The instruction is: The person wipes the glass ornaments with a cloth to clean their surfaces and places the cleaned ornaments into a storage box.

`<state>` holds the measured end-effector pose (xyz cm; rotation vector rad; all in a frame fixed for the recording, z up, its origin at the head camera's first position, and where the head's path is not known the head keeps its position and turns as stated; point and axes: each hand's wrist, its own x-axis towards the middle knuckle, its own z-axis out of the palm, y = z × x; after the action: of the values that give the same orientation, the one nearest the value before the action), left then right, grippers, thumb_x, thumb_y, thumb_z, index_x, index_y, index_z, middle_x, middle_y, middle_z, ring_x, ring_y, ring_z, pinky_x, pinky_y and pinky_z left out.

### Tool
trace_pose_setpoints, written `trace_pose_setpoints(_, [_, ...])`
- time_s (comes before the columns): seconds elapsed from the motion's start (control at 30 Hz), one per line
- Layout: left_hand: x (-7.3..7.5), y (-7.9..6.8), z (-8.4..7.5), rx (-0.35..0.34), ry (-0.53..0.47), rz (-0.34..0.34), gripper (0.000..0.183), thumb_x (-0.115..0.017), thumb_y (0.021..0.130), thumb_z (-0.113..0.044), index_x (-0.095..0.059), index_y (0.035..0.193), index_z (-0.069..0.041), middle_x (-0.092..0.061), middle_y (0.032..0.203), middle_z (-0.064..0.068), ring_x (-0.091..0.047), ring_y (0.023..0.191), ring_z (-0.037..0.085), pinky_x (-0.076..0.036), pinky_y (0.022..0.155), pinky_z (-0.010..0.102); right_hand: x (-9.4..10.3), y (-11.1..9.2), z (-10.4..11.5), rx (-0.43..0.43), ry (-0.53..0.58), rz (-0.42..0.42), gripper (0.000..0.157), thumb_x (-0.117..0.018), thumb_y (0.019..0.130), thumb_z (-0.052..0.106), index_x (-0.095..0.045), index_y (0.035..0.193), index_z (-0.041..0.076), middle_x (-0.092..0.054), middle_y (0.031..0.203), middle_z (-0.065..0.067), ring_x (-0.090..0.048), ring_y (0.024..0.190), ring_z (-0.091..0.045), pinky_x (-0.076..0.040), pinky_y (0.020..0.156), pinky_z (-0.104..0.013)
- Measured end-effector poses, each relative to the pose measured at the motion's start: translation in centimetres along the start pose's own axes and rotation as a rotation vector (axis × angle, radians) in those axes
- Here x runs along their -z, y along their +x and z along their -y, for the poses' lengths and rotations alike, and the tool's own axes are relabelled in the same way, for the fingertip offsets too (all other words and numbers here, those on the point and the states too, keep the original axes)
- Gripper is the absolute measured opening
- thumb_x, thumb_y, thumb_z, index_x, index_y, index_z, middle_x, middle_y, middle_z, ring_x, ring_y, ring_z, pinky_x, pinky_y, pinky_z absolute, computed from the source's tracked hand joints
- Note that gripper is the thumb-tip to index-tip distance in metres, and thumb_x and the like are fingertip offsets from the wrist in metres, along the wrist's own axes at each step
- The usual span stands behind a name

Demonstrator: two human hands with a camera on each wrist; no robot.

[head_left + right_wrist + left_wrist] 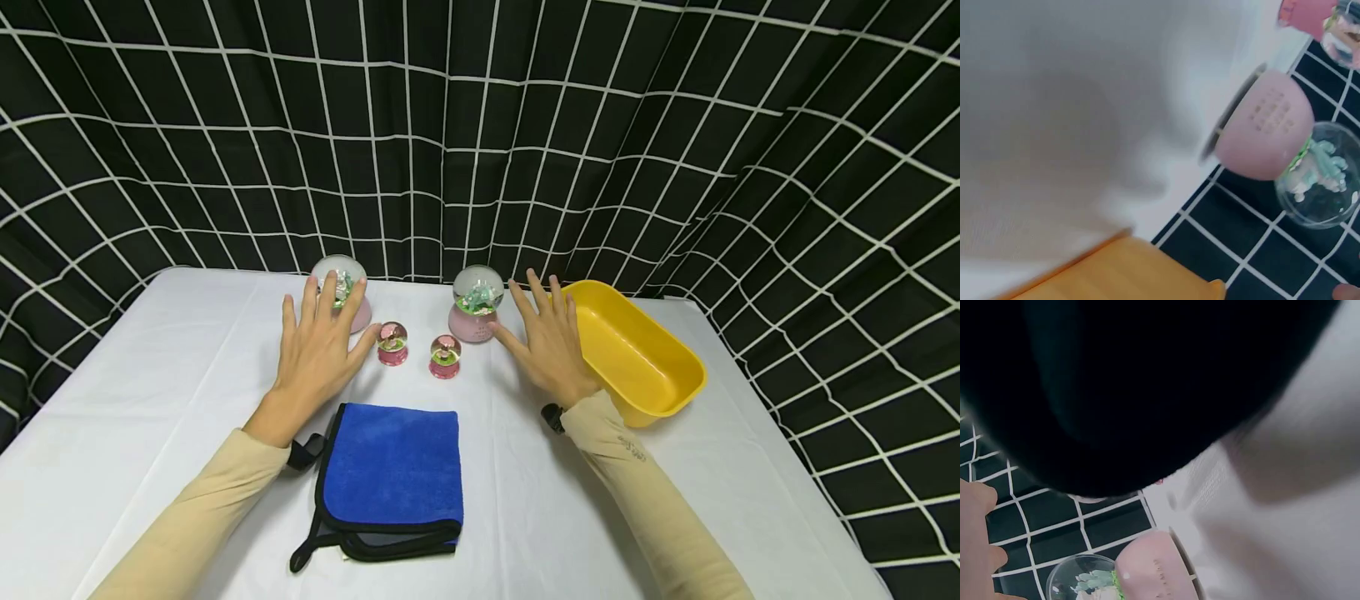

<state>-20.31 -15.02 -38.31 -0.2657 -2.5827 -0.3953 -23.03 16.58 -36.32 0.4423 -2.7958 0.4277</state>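
My left hand [315,354] is held with fingers spread, overlapping a large snow globe [341,279] on a pink base in the head view. Just right of its thumb stands a small snow globe [392,343] with a pink base, and another small globe [445,357] is beside that one. A second large snow globe [476,304] stands upright near the thumb of my right hand [551,346], whose fingers are also spread and hold nothing. In the right wrist view, that large globe's pink base [1266,128] shows clearly.
A yellow plastic tub [637,346] stands at the right, partly behind my right hand. In front, between my forearms, lies a folded blue cloth [397,471] with black edging. Black curtain [442,125] with a white grid surrounds the white table [180,367].
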Motion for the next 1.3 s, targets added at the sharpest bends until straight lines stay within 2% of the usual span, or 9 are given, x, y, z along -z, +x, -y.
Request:
trace_pose_setpoints(0.2, [0.3,-0.6,-0.1,-0.003,-0.002,0.017,0.066,-0.053,0.096,-0.049,-0.037,0.153,-0.020,-0.031,0.157,0.024,-0.022,0.148,0.046,-0.015,0.114,0.071,0.1,-0.5,0.6,0.018,0.025,0.007,0.074,-0.051,0.096,0.058,-0.029,0.157,0.021,-0.014,0.167,-0.010,-0.006,0.154,-0.040,-0.004,0.122,-0.062])
trace_pose_setpoints(0.47, [0.8,-1.8,-0.5,-0.010,-0.001,0.038,0.064,-0.054,0.096,-0.047,-0.039,0.151,-0.018,-0.031,0.156,0.024,-0.025,0.144,0.046,-0.019,0.112,0.071,-0.1,-1.3,1.3,0.066,0.039,0.008,0.072,-0.051,0.097,0.056,-0.034,0.155,0.017,-0.019,0.166,-0.012,-0.011,0.153,-0.041,-0.010,0.122,-0.062])
trace_pose_setpoints(0.8, [1.5,-3.1,-1.0,-0.011,0.000,0.094,0.063,-0.056,0.096,-0.047,-0.042,0.149,-0.016,-0.035,0.153,0.024,-0.032,0.141,0.044,-0.025,0.111,0.068,-1.4,-2.0,2.2,0.101,0.123,-0.018,0.070,-0.055,0.095,0.054,-0.041,0.151,0.015,-0.029,0.162,-0.011,-0.020,0.150,-0.040,-0.015,0.122,-0.058])
trace_pose_setpoints(0.93, [1.6,-3.5,-1.5,-0.016,-0.013,0.120,0.064,-0.056,0.096,-0.049,-0.043,0.149,-0.015,-0.037,0.152,0.023,-0.035,0.138,0.044,-0.026,0.111,0.067,-1.8,-2.1,2.2,0.115,0.151,-0.019,0.068,-0.058,0.095,0.052,-0.043,0.150,0.015,-0.032,0.161,-0.012,-0.025,0.149,-0.041,-0.017,0.121,-0.061])
trace_pose_setpoints(1.13, [1.7,-4.1,-1.8,-0.011,-0.064,0.153,0.064,-0.056,0.096,-0.049,-0.044,0.149,-0.015,-0.040,0.151,0.025,-0.041,0.133,0.044,-0.032,0.109,0.062,-2.4,-2.1,2.6,0.126,0.254,0.040,0.067,-0.061,0.095,0.048,-0.043,0.149,0.013,-0.034,0.159,-0.015,-0.028,0.148,-0.039,-0.020,0.121,-0.058])
trace_pose_setpoints(1.3, [1.8,-4.4,-2.1,-0.003,-0.125,0.208,0.063,-0.054,0.098,-0.048,-0.044,0.150,-0.014,-0.042,0.150,0.024,-0.043,0.134,0.043,-0.035,0.107,0.060,-2.8,-1.8,2.9,0.120,0.364,0.110,0.070,-0.063,0.095,0.044,-0.039,0.151,0.009,-0.035,0.159,-0.014,-0.029,0.149,-0.034,-0.021,0.122,-0.055])
